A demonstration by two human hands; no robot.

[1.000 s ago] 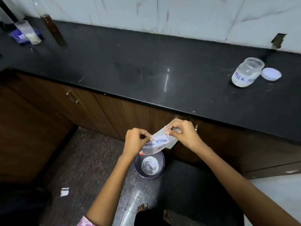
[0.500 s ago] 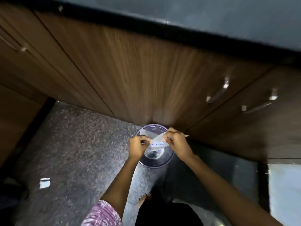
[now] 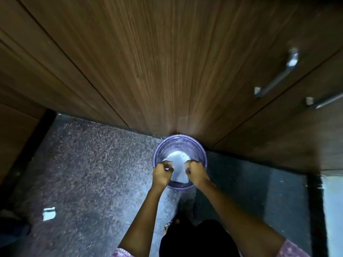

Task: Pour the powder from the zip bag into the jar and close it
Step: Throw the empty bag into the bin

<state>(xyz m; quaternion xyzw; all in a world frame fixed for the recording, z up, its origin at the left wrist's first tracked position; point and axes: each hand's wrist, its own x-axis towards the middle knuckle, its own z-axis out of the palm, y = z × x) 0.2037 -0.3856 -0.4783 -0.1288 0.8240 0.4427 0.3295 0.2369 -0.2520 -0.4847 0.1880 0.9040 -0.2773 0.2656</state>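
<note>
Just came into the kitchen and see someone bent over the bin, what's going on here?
A person holds a clear zip bag with both hands, the left hand and right hand each gripping one side, right over a purple bin on the floor against the wooden cabinets. No jar is in view now.

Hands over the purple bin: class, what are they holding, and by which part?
Left hand and right hand pinch the zip bag by its opposite side edges, above the bin.
</note>
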